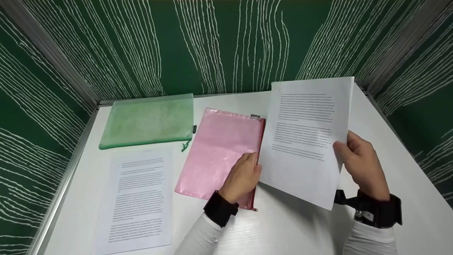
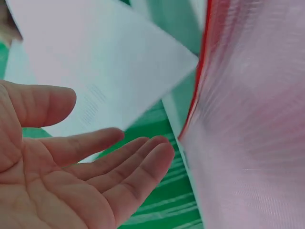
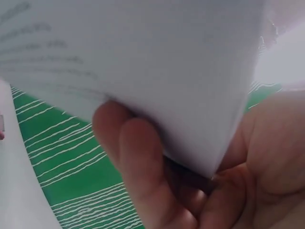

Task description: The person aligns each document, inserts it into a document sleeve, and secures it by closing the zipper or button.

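In right grip, white printed paper

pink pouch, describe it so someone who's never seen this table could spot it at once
Find the white table and look near its middle, between the green pouch on the left and the printed paper held in the right hand. The pink pouch lies there at a slant, partly hidden by the left hand. It is the only pink thing, edged with a red zip.
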A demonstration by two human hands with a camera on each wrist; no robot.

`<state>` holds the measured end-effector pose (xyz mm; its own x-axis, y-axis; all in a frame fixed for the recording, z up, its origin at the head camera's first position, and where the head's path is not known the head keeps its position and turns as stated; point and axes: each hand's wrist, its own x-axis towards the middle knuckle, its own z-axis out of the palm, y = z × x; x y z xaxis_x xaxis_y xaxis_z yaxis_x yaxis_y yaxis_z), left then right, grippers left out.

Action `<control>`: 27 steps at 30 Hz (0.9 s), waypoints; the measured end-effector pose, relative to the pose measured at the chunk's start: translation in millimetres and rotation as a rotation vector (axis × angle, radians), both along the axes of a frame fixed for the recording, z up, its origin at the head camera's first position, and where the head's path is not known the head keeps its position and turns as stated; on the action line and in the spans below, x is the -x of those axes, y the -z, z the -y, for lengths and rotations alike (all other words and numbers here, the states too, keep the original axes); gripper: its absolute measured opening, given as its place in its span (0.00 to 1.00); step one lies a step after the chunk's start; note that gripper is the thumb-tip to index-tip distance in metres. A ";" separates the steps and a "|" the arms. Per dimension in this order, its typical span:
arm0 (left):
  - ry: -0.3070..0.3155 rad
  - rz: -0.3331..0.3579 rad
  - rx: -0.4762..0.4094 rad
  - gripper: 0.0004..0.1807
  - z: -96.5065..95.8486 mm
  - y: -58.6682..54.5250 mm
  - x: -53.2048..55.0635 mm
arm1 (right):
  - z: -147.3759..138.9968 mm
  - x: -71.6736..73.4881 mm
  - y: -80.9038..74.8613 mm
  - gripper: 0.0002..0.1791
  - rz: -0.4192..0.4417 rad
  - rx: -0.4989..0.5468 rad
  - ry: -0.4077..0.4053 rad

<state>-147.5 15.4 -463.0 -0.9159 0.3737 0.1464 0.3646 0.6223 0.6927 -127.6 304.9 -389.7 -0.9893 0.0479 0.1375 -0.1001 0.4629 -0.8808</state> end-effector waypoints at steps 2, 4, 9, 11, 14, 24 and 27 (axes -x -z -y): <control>-0.011 0.055 -0.060 0.21 4.7 -0.3 3.5 | 0.8 -3.7 -2.4 0.24 -0.024 -0.005 -0.016; -0.004 0.094 -0.112 0.17 9.0 -0.6 6.6 | 1.7 -7.2 -4.7 0.24 -0.044 0.012 -0.036; 0.059 0.191 -0.242 0.10 21.4 -2.5 14.9 | 3.6 -9.9 -6.2 0.23 -0.081 0.162 -0.099; 0.081 0.218 -0.282 0.10 27.8 -3.1 18.3 | 4.8 -8.1 -5.1 0.23 -0.087 0.231 -0.130; 0.102 0.257 -0.304 0.10 37.9 -3.2 22.9 | 7.5 -3.5 -3.5 0.23 -0.063 0.271 -0.171; 0.089 0.343 -0.244 0.11 48.2 3.6 27.1 | 12.0 5.1 1.6 0.23 0.043 0.119 -0.268; 0.064 0.350 -0.262 0.09 46.0 3.2 26.4 | 11.0 5.5 2.7 0.23 0.051 0.115 -0.264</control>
<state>-173.9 -30.5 -466.2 -0.9035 0.4227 -0.0706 0.1124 0.3926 0.9128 -133.0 293.9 -392.4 -0.9751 -0.1997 0.0962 -0.1584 0.3237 -0.9328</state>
